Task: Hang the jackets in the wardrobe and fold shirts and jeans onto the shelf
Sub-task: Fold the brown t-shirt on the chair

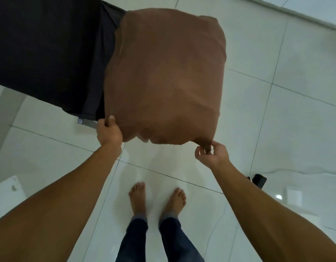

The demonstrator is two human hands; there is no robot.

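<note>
The person is standing barefoot on a white tiled floor [276,120] and is holding a brown shirt [163,76] out in front at arm's length, above the floor. The left hand [108,132] is gripping the shirt's near left corner with fingers and thumb curled round the cloth; the right hand [210,154] is pinching the near right corner between thumb and fingertips, the other fingers loosely curled. The near edge is sagging in a curve between the two hands. The shirt's far left portion is lying against a dark cloth [46,50] that is covering a raised surface at the upper left; whether the shirt is resting on it or only overlapping it in view cannot be told. A small grey tag [86,121] is showing at the dark cloth's lower edge, just beside the left hand. No container is visible. Open floor is lying to the right and below the shirt; a small black object [258,180] is sitting on the floor at the right, well apart.
</note>
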